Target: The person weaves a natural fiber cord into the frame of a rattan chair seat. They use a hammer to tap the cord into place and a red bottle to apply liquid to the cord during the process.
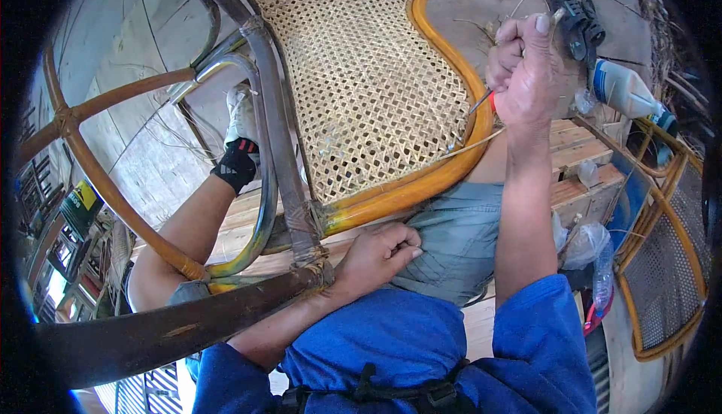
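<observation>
Right hand (523,75) up high, fist closed around a slim, dark metal-shafted tool with a touch of red (480,103). Its shaft meets the glossy orange curved rim (398,202) of the pale woven cane panel (376,75), spread before the person's body. Below that rim, left hand (380,252) curls loosely near a dark brown bar (180,331); whether it grips anything, I can't tell.

The right hand (521,75) is gripping a thin-shafted tool (480,103) and hiding most of its handle. The pale bit at its thumb tip is staying too small to identify. Left of the left hand (380,254), a dark chair rail (173,330) is covering part of the forearm. Beyond both hands, the upper edge is cropping the woven cane panel (376,60).
</observation>
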Demonstrator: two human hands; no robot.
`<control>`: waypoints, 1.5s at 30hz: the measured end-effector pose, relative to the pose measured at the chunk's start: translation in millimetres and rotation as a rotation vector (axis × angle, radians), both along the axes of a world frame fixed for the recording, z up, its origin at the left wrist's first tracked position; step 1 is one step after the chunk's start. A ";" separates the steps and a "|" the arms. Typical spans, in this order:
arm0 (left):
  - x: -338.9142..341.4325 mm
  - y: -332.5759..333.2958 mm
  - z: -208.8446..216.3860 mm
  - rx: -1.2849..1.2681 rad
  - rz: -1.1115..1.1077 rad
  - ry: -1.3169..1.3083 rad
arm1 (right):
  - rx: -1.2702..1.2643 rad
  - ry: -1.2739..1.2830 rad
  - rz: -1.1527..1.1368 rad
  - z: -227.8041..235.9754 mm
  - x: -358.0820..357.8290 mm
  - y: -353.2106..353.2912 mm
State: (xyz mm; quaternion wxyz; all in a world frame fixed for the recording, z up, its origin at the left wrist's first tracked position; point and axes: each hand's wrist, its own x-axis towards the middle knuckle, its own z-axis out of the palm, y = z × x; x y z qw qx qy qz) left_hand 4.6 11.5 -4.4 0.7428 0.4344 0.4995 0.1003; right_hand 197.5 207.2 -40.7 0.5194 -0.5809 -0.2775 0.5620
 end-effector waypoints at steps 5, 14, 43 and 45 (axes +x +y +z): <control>0.2 5.0 5.4 -0.072 -0.063 0.053 | -0.043 -0.071 0.219 -5.2 -7.2 0.3; -2.4 1.4 1.1 -0.026 -0.049 0.040 | -0.117 -0.190 0.312 -13.4 -13.3 7.6; 11.9 -1.8 29.5 -0.081 0.129 0.005 | -0.506 -1.052 0.276 29.8 109.7 -322.2; 13.9 -1.6 32.8 -0.229 0.144 -0.163 | -0.429 -1.051 0.184 29.5 108.1 -334.9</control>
